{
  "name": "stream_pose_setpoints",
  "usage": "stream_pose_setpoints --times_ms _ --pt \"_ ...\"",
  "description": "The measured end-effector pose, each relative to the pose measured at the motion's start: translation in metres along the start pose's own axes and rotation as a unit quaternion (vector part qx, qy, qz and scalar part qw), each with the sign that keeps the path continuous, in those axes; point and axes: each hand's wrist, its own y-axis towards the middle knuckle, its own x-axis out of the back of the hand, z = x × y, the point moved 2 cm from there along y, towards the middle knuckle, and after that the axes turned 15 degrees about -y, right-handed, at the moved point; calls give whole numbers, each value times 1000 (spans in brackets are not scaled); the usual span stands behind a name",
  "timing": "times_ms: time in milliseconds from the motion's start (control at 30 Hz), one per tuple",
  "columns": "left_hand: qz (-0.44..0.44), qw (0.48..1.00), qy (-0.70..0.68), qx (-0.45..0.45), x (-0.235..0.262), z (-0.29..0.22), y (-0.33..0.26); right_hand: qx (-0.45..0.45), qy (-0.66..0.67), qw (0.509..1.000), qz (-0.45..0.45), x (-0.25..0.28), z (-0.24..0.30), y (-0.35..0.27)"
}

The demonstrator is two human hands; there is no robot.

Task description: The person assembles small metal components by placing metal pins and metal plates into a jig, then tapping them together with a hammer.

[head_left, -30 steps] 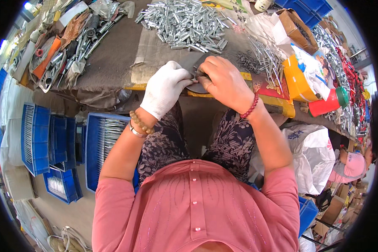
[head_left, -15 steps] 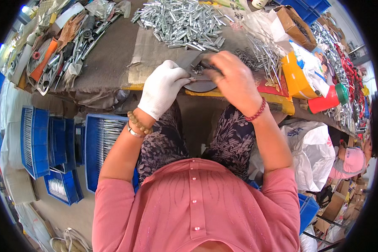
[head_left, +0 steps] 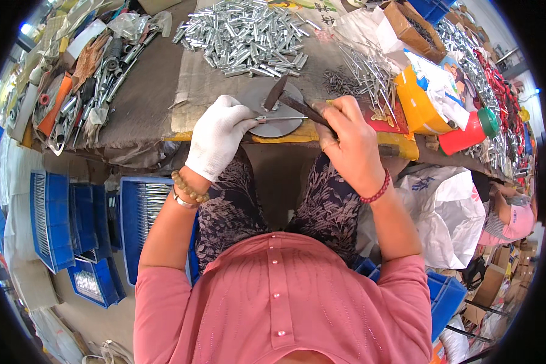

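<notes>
My left hand (head_left: 219,134), in a white knitted glove, pinches a thin metal rod (head_left: 292,117) that lies level over a round grey metal plate (head_left: 280,129) at the bench's front edge. My bare right hand (head_left: 350,136) is closed round the dark handle of a hammer (head_left: 309,111). The hammer's head is above the plate, just past the rod. Whether it touches anything there, I cannot tell. Beyond my hands lies a heap of short silver metal sleeves (head_left: 242,36). Small dark pins (head_left: 341,82) and long thin rods (head_left: 373,76) lie right of the plate.
Assorted tools (head_left: 94,79) crowd the bench's left. To the right stand a yellow container (head_left: 415,103), a red jar (head_left: 461,138) with a green lid and a cardboard box (head_left: 412,30). Blue bins (head_left: 50,221) hold rods below left. Another person (head_left: 512,218) is at far right.
My right hand, blurred over the plate before, has drawn right and slightly nearer, bringing the hammer clearly into view. My left hand keeps its pinch on the rod. The view has shifted slightly.
</notes>
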Motion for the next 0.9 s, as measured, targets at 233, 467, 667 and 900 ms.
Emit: stream_pose_setpoints --times_ms 233,467,667,900 --pt "0 1000 -4 -20 -2 -2 2 39 -41 998 -10 -8 14 -15" --pt "3 1000 -14 -16 -1 1 2 1 67 992 -104 1 14 -5" --pt "16 999 -48 7 2 -4 0 40 34 999 9 -24 -19 16" --pt "14 999 -35 -5 1 -2 -4 47 -59 997 10 -28 21 -3"
